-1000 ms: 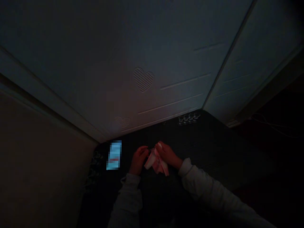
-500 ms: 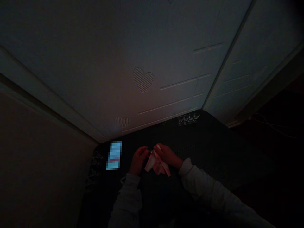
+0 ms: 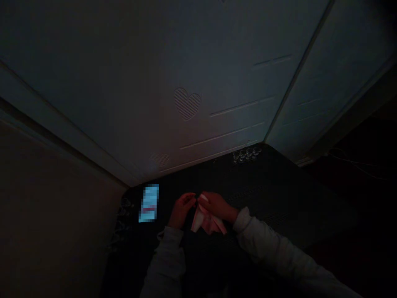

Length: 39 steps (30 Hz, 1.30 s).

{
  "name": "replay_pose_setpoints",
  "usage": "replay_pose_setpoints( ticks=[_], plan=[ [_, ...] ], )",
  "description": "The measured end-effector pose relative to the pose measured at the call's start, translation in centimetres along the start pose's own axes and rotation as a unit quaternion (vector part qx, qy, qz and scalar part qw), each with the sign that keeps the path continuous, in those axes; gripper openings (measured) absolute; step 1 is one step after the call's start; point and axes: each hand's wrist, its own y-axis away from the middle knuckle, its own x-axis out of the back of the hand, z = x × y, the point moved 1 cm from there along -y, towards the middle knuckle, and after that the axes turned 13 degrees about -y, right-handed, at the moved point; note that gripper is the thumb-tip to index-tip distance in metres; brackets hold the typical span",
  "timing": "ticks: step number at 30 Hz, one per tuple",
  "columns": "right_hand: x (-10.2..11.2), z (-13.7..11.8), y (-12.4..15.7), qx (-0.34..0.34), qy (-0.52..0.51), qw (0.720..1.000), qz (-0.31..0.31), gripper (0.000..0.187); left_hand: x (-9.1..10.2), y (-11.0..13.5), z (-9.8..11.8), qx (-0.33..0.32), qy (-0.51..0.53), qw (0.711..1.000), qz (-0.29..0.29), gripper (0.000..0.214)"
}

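My right hand [image 3: 217,205] is closed on a pink and white cloth [image 3: 209,221], whose loose corners hang down below the fingers. Just to its left, my left hand [image 3: 182,209] is pinched, its fingertips almost meeting the cloth's upper end. Whatever lies between those fingertips is small, dark and hard to make out. Both hands are over the dark tabletop [image 3: 248,186].
Several small clear glasses [image 3: 246,155] stand in rows at the table's back right. More glassware [image 3: 124,207] lines the left edge, dimly lit. A lit, blurred screen [image 3: 149,203] lies left of my hands. Behind rises a pale panel with embossed hearts [image 3: 187,103].
The cloth has shifted slightly right and down, with its corners spread differently. A clear glint between my hands is now out of sight. My hands have barely moved.
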Motion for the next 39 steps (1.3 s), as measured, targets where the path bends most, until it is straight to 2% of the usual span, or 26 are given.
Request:
replay_pose_setpoints(
  ticks=[5,18,26,32,39],
  plan=[
    [0.13,-0.3,0.07,0.002,0.013,1.0,-0.022,0.028,-0.04,0.06,0.13,0.0,-0.005,1.0,-0.011,0.026],
    [-0.37,-0.41,-0.17,-0.042,0.066,0.997,-0.008,0.027,-0.19,0.14,0.19,0.01,0.025,1.0,0.011,0.028],
    [-0.59,-0.39,-0.13,-0.02,-0.041,0.999,0.01,0.013,-0.18,0.11,-0.03,0.009,0.039,0.998,0.041,0.028],
    [-0.48,-0.89,-0.03,-0.019,-0.108,0.994,0.022,0.021,-0.17,0.07,0.3,0.027,0.076,0.994,0.07,0.029],
    [-0.51,-0.69,-0.12,-0.015,-0.136,0.99,0.03,0.023,-0.14,-0.02,0.43,0.035,0.083,0.991,0.098,0.031]
  ],
)
